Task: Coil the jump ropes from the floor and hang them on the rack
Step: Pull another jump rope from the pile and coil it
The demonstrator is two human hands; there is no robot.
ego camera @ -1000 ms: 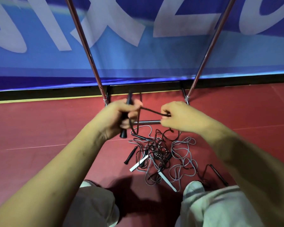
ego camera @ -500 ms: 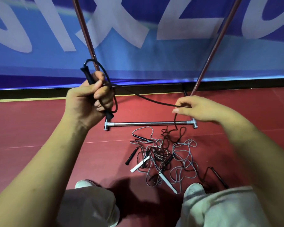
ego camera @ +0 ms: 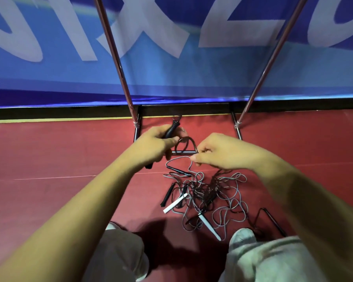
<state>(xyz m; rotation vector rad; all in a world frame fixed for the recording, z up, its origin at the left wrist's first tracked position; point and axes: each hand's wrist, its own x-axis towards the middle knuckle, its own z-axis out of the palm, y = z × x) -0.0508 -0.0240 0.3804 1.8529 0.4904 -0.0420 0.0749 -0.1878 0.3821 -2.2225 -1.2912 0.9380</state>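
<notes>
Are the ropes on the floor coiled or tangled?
Tangled. The floor ropes lie in one loose overlapping heap; the left hand grips a black handle, the right hand pinches its cord.

A blue banner [ego camera: 171, 74] with large white letters fills the upper frame, darker blue along its lower edge. The floor [ego camera: 49, 159] is dark red with thin pale lines. At centre, the jump ropes [ego camera: 204, 192] mix black and grey-blue cords, with white handles [ego camera: 174, 204] and black ones. The rack [ego camera: 116, 64] poles are silvery; the trousers [ego camera: 263, 261], lower frame, are pale grey.
</notes>
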